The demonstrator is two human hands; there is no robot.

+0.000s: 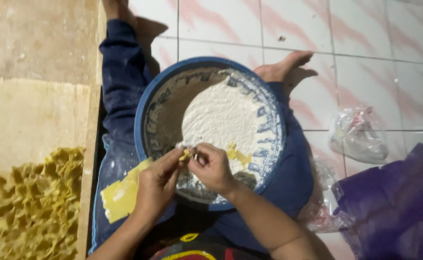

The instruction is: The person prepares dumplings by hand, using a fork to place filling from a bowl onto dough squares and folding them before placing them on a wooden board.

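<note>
A blue basin [148, 98] rests in my lap, holding a mound of white flour [218, 115] and a few yellow scraps [238, 155]. My left hand [158, 183] and my right hand [211, 168] meet over the basin's near side, both pinching one small yellow dough piece [186, 154] between their fingertips. A flat yellow dough sheet [120, 195] lies on my left thigh, partly under the left hand.
A heap of folded yellow dough shapes [28, 204] covers a wooden board [33, 72] at left. Crumpled clear plastic bags [358, 135] and a purple bag [394, 202] lie on the tiled floor at right. My bare foot [283, 67] lies beyond the basin.
</note>
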